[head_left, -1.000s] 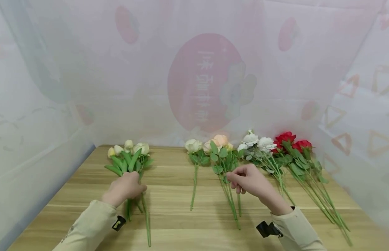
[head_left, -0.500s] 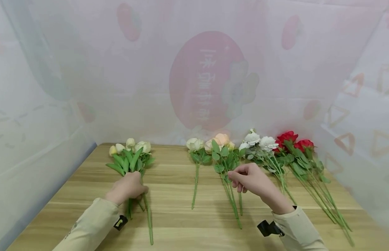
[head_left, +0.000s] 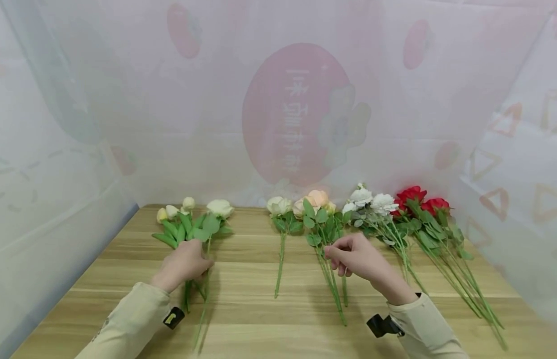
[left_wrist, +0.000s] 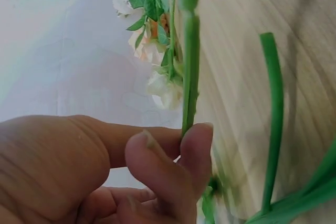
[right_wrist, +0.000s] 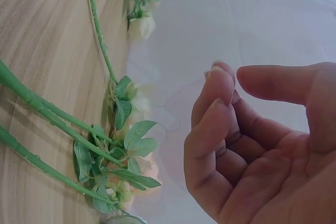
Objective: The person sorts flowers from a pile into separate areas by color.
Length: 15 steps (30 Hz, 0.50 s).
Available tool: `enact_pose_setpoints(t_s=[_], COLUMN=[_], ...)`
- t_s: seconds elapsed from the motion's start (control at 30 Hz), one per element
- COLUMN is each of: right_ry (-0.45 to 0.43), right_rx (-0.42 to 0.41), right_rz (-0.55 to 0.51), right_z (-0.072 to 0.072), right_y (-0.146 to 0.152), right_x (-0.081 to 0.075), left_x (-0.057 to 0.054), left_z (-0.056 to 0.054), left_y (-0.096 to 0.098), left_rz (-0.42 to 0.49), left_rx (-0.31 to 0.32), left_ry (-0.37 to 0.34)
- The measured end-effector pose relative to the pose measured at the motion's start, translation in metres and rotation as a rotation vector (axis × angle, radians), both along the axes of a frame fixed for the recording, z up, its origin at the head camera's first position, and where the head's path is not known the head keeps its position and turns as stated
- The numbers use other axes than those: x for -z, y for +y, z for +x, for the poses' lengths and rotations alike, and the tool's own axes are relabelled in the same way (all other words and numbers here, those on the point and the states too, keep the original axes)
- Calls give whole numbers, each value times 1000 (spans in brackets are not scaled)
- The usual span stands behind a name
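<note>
My left hand [head_left: 183,265] pinches the green stem [left_wrist: 191,72] of a cream-white rose [head_left: 220,208] between thumb and fingers. The rose's bloom lies at the table's far left, beside several pale yellow and white tulips [head_left: 171,211] with broad green leaves. Tulip stems lie on the wood under that hand. My right hand [head_left: 356,257] hovers over the stems of the peach roses [head_left: 317,199]. Its fingers are loosely curled and hold nothing, with a small gap between thumb and index finger in the right wrist view.
A single cream rose [head_left: 278,206] lies left of the peach ones on the wooden table [head_left: 247,319]. White flowers [head_left: 382,204] and red roses [head_left: 411,194] lie to the right, stems toward the front. A printed curtain [head_left: 206,114] hangs behind the table.
The cream-white rose in my left hand has shifted right, apart from the tulips, and its stem end has swung left. My right hand has hardly moved.
</note>
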State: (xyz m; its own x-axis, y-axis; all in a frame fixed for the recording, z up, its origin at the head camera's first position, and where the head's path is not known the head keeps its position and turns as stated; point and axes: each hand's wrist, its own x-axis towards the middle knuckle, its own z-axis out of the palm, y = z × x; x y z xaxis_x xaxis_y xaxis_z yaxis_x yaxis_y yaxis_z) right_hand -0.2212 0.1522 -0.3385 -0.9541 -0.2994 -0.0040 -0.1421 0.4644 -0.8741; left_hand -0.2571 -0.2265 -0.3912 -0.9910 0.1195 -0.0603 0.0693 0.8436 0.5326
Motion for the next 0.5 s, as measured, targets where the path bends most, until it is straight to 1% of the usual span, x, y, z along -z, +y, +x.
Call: enact_pose_setpoints(t_s=[0.1, 0.2, 0.37, 0.5], right_ry=[-5, -5, -3, -10], right_rx=[5, 5, 3, -1], right_rz=[2, 7, 14, 13], right_z=[0, 0, 0, 1], right_y=[0, -1, -2, -5], right_x=[0, 1, 2, 3], left_x=[-4, -9, -15, -18], left_z=[1, 4, 8, 10], left_y=[1, 1, 4, 9], left_rz=[-8, 3, 39, 94], left_rx=[5, 13, 29, 27], left_ry=[52, 98, 180, 225])
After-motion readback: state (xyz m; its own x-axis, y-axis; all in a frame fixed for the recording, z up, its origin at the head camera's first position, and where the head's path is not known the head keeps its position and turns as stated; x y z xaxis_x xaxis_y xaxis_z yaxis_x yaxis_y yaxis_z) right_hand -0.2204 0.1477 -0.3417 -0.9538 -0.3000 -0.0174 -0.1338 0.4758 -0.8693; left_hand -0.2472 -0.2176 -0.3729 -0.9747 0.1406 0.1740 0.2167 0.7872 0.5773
